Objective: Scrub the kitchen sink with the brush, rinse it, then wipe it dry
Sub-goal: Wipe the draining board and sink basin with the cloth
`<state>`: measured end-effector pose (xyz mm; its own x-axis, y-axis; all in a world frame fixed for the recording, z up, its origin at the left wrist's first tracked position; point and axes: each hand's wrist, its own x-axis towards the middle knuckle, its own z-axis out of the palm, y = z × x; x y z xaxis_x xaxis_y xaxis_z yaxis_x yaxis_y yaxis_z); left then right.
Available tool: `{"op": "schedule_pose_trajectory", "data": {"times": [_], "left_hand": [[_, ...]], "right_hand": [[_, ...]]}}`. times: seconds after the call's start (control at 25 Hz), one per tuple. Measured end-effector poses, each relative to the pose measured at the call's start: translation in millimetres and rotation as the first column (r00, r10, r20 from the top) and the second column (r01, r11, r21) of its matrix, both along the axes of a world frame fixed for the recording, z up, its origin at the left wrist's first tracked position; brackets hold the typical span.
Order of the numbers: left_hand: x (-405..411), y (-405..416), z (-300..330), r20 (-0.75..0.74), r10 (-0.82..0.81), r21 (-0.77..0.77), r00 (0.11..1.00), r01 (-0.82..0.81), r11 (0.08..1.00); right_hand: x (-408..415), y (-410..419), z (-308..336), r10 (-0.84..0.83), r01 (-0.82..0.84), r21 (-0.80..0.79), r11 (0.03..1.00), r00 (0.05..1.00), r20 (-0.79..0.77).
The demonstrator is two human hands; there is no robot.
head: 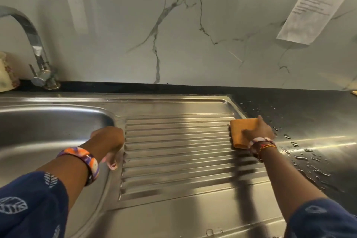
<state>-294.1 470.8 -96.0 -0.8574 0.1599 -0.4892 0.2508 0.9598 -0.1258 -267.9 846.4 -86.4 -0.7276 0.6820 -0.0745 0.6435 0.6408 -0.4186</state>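
Nearest to me, my two blue patterned sleeves [32,205] come in from the bottom corners, reaching over the steel drainboard [173,150], which I take as my landmark. My left hand [109,141] rests at the drainboard's left edge, on the strip between the ridges and the sink basin [48,127]; its fingers curl down over that edge with the thumb pointing back toward me, and I cannot tell whether they really grip anything. An orange and purple bangle [85,160] sits on that wrist. My right hand [257,131] lies at the drainboard's right edge, fingers spread fairly flat, pressing a folded orange cloth [241,131] onto the end of the ridges. Just right of the drainboard, water droplets [309,160] are scattered on the dark countertop [309,108]. Beyond the basin, behind the drainboard's far left corner, stands the tap [36,50]. Farther back rises the marble-veined wall [154,25], with a printed sheet [316,2] hanging at the upper right.
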Motion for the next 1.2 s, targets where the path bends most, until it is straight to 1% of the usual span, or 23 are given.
{"op": "schedule_pose_trajectory", "data": {"times": [0.04, 0.08, 0.12, 0.16, 0.2, 0.24, 0.28, 0.36, 0.4, 0.48, 0.56, 0.6, 0.64, 0.72, 0.76, 0.8, 0.88, 0.92, 1.04, 1.16, 1.2], "left_hand": [[-6.9, -0.2, 1.7, 0.019, -0.025, -0.049, 0.999, 0.026, 0.998], [-2.5, 3.8, 5.0, 0.054, 0.020, -0.036, 0.998, -0.018, 0.999], [1.2, 5.7, 8.5, 0.117, 0.159, -0.023, 0.980, -0.157, 0.987], [6.3, 5.5, 12.9, 0.176, 0.214, -0.063, 0.961, -0.206, 0.977], [4.9, 0.5, 8.9, 0.228, 0.229, -0.038, 0.946, -0.226, 0.973], [3.2, -7.2, 6.0, 0.248, 0.209, 0.021, 0.946, -0.221, 0.975], [3.7, -15.4, 5.0, 0.234, 0.171, 0.072, 0.957, -0.193, 0.979], [7.7, -30.0, -3.6, 0.166, 0.148, 0.229, 0.975, -0.184, 0.956], [10.8, -37.4, -9.8, 0.142, 0.159, 0.331, 0.977, -0.198, 0.922], [21.8, -49.5, -20.2, 0.184, 0.252, 0.528, 0.950, -0.312, 0.790], [33.4, -55.0, -28.2, 0.237, 0.328, 0.631, 0.914, -0.402, 0.664], [39.2, -55.6, -32.7, 0.222, 0.334, 0.662, 0.916, -0.393, 0.638], [45.3, -56.0, -37.8, 0.175, 0.325, 0.674, 0.929, -0.353, 0.649], [60.4, -60.2, -44.4, 0.083, 0.274, 0.637, 0.958, -0.262, 0.725], [67.6, -66.6, -45.1, 0.100, 0.218, 0.612, 0.971, -0.233, 0.756], [73.3, -74.0, -44.7, 0.158, 0.145, 0.599, 0.977, -0.211, 0.773], [85.2, -89.4, -39.8, 0.307, 0.009, 0.602, 0.952, -0.201, 0.773], [90.9, -96.4, -36.7, 0.346, -0.037, 0.602, 0.938, -0.192, 0.775], [104.9, -109.5, -33.4, 0.353, -0.107, 0.569, 0.929, -0.123, 0.813], [118.2, -110.6, -24.4, 0.360, -0.195, 0.546, 0.912, -0.036, 0.837], [121.2, -109.5, -20.1, 0.367, -0.214, 0.536, 0.905, -0.017, 0.844]], "right_hand": [[1.8, -4.3, -3.2, 0.085, -0.089, 0.100, 0.991, 0.996, 0.040], [3.7, -7.1, -9.5, 0.145, -0.163, 0.147, 0.976, 0.981, 0.126], [3.3, -9.8, -18.9, 0.178, -0.209, 0.172, 0.963, 0.968, 0.179], [1.2, -9.1, -27.0, 0.191, -0.232, 0.166, 0.958, 0.954, 0.231], [-0.7, -8.1, -32.5, 0.195, -0.240, 0.142, 0.960, 0.943, 0.271], [-5.0, -4.3, -40.2, 0.211, -0.257, 0.147, 0.955, 0.939, 0.272], [-8.4, -2.3, -43.2, 0.216, -0.260, 0.147, 0.954, 0.941, 0.260], [-13.9, 0.1, -45.4, 0.217, -0.251, 0.121, 0.960, 0.946, 0.240], [-14.4, -2.8, -44.4, 0.218, -0.246, 0.109, 0.963, 0.951, 0.217], [-9.6, -17.9, -40.9, 0.252, -0.270, 0.063, 0.961, 0.945, 0.208], [-0.7, -50.2, -39.1, 0.311, -0.330, 0.066, 0.942, 0.929, 0.202], [4.5, -72.4, -39.4, 0.333, -0.357, 0.094, 0.929, 0.921, 0.202], [10.0, -97.1, -40.2, 0.347, -0.372, 0.112, 0.921, 0.917, 0.196], [17.8, -149.2, -42.7, 0.392, -0.415, 0.118, 0.902, 0.903, 0.177], [20.5, -173.6, -44.3, 0.428, -0.449, 0.111, 0.887, 0.888, 0.170], [23.8, -196.4, -43.9, 0.460, -0.479, 0.105, 0.872, 0.873, 0.159], [29.2, -231.1, -43.2, 0.492, -0.511, 0.104, 0.853, 0.855, 0.166], [33.0, -246.8, -42.0, 0.503, -0.525, 0.101, 0.845, 0.845, 0.184], [51.5, -289.1, -40.1, 0.561, -0.586, 0.091, 0.805, 0.802, 0.205], [75.9, -317.3, -36.1, 0.628, -0.646, 0.086, 0.758, 0.759, 0.169], [84.8, -324.8, -30.7, 0.658, -0.669, 0.070, 0.740, 0.742, 0.131]]}}
